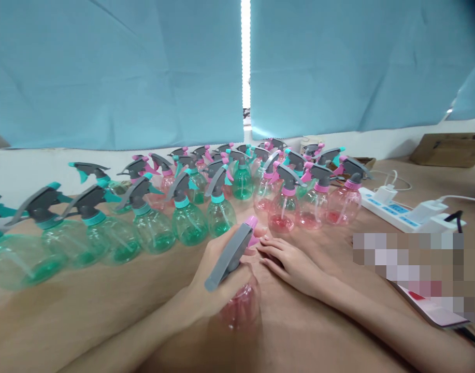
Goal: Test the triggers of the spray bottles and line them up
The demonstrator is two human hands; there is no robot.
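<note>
My left hand (216,277) is wrapped round a pink spray bottle (240,305) with a grey trigger head and pink nozzle, standing on the brown table (105,311). My right hand (287,261) lies beside it with the fingers stretched out, their tips touching the nozzle end. Behind them stand several green spray bottles (188,220) on the left and several pink spray bottles (282,217) on the right, all with grey triggers.
A white power strip (396,215) with plugged chargers and cables lies at the right. A blurred-out patch covers flat things at the right front. A cardboard box (447,150) sits at the far right. Blue curtains (144,72) hang behind.
</note>
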